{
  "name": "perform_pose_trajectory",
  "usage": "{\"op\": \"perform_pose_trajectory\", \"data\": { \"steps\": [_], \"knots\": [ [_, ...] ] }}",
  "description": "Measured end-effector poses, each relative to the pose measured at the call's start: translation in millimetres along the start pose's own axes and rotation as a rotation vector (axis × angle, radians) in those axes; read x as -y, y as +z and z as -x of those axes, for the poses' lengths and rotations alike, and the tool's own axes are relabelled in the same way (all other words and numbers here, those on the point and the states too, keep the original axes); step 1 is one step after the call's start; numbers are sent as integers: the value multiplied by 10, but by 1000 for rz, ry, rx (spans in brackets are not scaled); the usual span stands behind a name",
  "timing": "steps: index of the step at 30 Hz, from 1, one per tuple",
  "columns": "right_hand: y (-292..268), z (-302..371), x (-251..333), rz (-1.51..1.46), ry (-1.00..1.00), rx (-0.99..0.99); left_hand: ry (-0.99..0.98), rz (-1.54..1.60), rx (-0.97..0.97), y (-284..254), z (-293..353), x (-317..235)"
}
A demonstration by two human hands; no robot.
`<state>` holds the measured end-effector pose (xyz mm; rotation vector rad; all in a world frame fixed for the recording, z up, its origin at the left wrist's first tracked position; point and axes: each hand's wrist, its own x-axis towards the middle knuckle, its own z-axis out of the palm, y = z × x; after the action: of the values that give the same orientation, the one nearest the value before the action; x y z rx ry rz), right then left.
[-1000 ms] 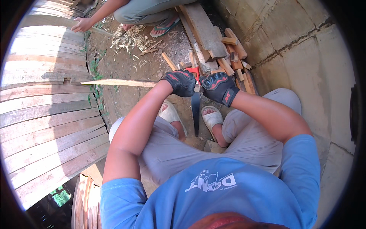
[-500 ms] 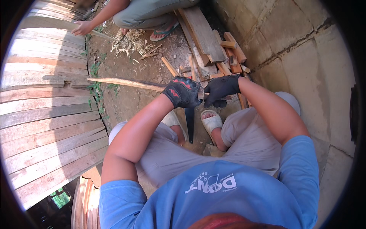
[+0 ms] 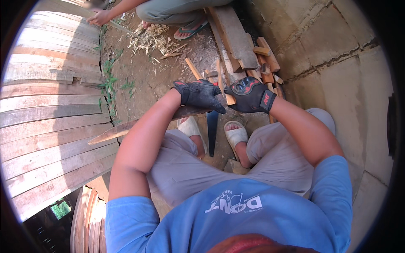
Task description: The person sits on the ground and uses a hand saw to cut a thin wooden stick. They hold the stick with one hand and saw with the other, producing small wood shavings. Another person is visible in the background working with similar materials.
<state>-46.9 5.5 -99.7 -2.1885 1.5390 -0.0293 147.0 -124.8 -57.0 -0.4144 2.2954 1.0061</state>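
My left hand (image 3: 200,96), in a black glove with red marks, is closed around a long, rough wooden strip (image 3: 112,134). The strip runs under my left forearm, its tapered end out at the left. My right hand (image 3: 249,95), gloved alike, is closed on a piece of wood (image 3: 230,100) whose pale end shows beside the left fingertips. Whether this piece is joined to the strip cannot be made out. Just below the hands, a dark saw blade (image 3: 212,134) points down between my feet; the glove and wood hide its upper part.
Beyond my hands lie a thick beam (image 3: 232,36) and several short wood offcuts (image 3: 268,55). Wooden boards (image 3: 55,126) line the left, a concrete wall (image 3: 337,76) the right. At the top left another person's hand (image 3: 99,17) holds a strip near wood shavings (image 3: 152,40).
The strip's far-left end has swung toward me, passing below my left forearm. Both wrists have turned, and the right glove now shows its back. The saw blade stays in nearly the same place.
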Motion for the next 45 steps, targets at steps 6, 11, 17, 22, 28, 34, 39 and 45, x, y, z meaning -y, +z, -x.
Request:
{"op": "perform_pose_trajectory", "data": {
  "steps": [6,11,17,22,28,34,39,45],
  "knots": [
    [-93,17,52,-58,22,70,-151,656,295,102,-29,27],
    [-126,68,-116,-227,-46,168,-80,359,200,106,-102,-67],
    [-202,53,-177,-704,170,662,91,30,98,187,-158,-191],
    [-80,62,-285,-976,199,809,133,-153,-3,344,-187,-202],
    [76,35,-374,-1161,135,832,41,-371,-151,451,-112,-310],
    [71,3,-372,-1067,160,861,74,-432,-396,660,-115,-231],
    [156,19,-319,-483,-33,138,113,-518,-604,612,-203,-15],
    [-95,4,-141,-53,59,-127,-1,-245,-290,-7,27,-83]
  ]
}}
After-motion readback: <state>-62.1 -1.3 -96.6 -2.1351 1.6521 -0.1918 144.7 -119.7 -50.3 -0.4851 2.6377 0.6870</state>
